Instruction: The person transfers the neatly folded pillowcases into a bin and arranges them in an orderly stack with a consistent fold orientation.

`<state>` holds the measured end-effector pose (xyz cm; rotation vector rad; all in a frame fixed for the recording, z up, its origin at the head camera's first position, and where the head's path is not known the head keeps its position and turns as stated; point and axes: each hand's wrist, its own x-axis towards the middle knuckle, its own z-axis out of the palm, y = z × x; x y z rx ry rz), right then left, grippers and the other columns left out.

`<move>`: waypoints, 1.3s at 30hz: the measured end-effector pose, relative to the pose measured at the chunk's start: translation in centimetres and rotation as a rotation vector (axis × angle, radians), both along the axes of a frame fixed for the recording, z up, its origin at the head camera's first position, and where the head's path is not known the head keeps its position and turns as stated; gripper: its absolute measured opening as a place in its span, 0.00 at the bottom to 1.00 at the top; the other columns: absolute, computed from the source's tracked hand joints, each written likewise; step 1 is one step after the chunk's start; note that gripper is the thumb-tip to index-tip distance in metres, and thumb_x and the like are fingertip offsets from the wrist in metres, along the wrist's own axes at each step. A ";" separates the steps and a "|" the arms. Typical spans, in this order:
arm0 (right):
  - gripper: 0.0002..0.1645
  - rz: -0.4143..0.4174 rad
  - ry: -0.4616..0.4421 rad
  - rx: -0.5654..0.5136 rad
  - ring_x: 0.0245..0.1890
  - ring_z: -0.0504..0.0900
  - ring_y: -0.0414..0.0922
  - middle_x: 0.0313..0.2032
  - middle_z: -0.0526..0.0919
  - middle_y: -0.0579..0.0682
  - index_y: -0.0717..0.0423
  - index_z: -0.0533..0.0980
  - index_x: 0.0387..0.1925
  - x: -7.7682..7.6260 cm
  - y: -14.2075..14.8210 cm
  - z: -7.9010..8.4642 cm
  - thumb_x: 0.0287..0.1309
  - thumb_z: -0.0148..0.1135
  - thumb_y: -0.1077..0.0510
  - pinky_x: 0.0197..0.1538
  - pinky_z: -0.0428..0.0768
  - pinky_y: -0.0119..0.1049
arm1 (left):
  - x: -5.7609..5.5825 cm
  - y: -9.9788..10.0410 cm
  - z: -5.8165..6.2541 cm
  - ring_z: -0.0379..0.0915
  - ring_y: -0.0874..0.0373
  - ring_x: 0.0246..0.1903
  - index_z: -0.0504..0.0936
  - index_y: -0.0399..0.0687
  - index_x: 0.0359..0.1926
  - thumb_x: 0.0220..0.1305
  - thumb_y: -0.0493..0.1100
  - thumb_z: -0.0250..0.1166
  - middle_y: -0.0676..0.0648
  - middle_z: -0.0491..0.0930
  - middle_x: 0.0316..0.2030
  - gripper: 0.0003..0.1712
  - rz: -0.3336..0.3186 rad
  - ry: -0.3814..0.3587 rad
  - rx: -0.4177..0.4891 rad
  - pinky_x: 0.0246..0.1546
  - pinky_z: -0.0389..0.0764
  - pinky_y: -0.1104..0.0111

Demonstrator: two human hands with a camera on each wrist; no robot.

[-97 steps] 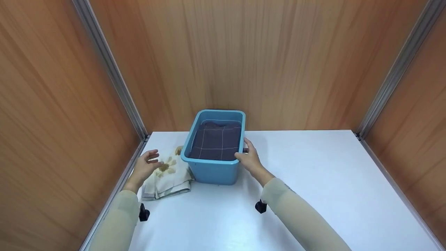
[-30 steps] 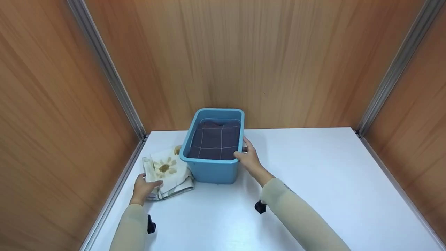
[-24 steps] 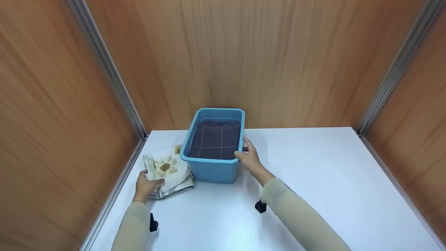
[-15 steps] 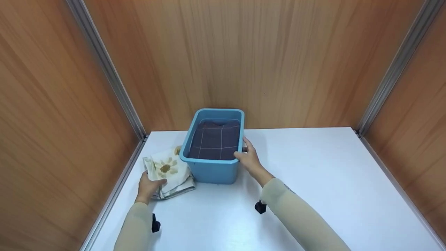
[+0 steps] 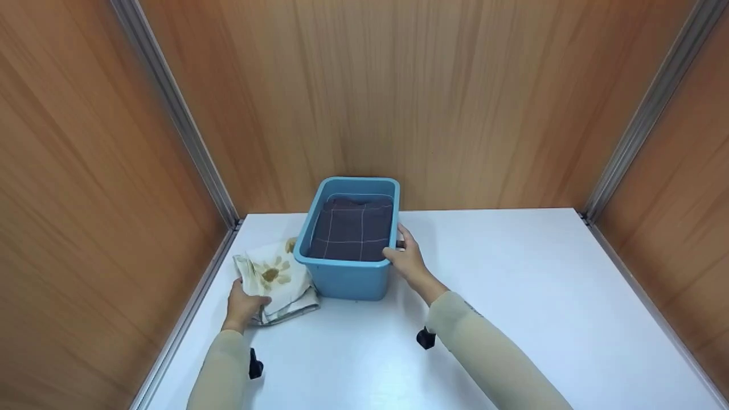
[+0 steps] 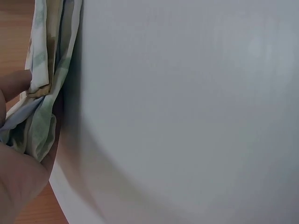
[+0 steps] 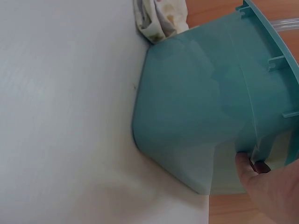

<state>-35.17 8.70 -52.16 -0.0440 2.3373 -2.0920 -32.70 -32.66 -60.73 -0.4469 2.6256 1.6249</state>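
A folded white cloth with flower prints (image 5: pixel 287 287) lies against the left side of a light blue plastic bin (image 5: pixel 350 283). At its near left corner my left hand (image 5: pixel 241 304) grips the folded layers. The left wrist view has the thumb (image 6: pixel 16 84) on one side of the folds (image 6: pixel 44 112) and the palm on the other; most fingers are hidden. My right hand (image 5: pixel 409 262) holds the bin's right side, the thumb at the rim and fingers at an opening in the wall. Inside the bin lies a dark folded cloth (image 5: pixel 353 230) with thin pale check lines.
The white table (image 5: pixel 541 307) has wooden panels on its left, back (image 5: pixel 467 114) and right sides, with metal strips at the corners. The bin stands near the back panel. A small black device (image 5: pixel 426 338) sits on each wrist.
My left hand, raised over the flowered cloth three seconds ago, has come down to its near left corner and grips it. Lately it shifted slightly right. The right hand and bin have stayed put.
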 end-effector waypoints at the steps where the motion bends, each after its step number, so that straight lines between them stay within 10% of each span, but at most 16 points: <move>1: 0.55 0.000 -0.003 0.006 0.63 0.81 0.58 0.69 0.74 0.68 0.53 0.51 0.88 0.0 0.0 0.0 0.60 0.60 0.62 0.64 0.87 0.48 | -0.1 0.0 0.0 0.48 0.25 0.82 0.39 0.29 0.85 0.64 0.33 0.70 0.23 0.50 0.82 0.61 0.000 -0.003 0.000 0.83 0.54 0.38; 10: 0.55 0.003 -0.021 0.012 0.68 0.79 0.60 0.72 0.73 0.66 0.51 0.51 0.88 -0.3 0.0 -0.2 0.62 0.60 0.61 0.69 0.84 0.51 | -0.7 -0.4 1.8 0.43 0.28 0.84 0.36 0.33 0.87 0.66 0.29 0.66 0.26 0.43 0.85 0.60 -0.044 0.007 0.012 0.85 0.52 0.40; 22: 0.55 0.006 -0.023 0.025 0.68 0.78 0.60 0.71 0.72 0.67 0.53 0.48 0.88 -0.2 0.0 0.0 0.63 0.60 0.61 0.70 0.83 0.53 | -1.8 -0.1 6.8 0.55 0.29 0.81 0.42 0.35 0.87 0.66 0.27 0.63 0.26 0.54 0.82 0.56 -0.085 0.064 -0.004 0.84 0.57 0.41; 27: 0.55 0.006 -0.023 0.019 0.65 0.79 0.59 0.69 0.73 0.67 0.53 0.49 0.88 -0.3 0.2 0.1 0.63 0.59 0.61 0.68 0.84 0.52 | -2.0 0.5 8.9 0.65 0.32 0.73 0.43 0.36 0.87 0.64 0.27 0.64 0.25 0.57 0.80 0.57 -0.104 0.097 -0.038 0.69 0.79 0.47; 39: 0.55 0.015 -0.032 0.011 0.67 0.78 0.60 0.71 0.73 0.66 0.50 0.49 0.88 -0.1 -0.2 0.0 0.63 0.59 0.61 0.71 0.83 0.53 | -2.4 1.3 13.5 0.62 0.31 0.75 0.42 0.43 0.88 0.64 0.28 0.64 0.27 0.53 0.83 0.59 -0.208 0.087 -0.063 0.71 0.76 0.40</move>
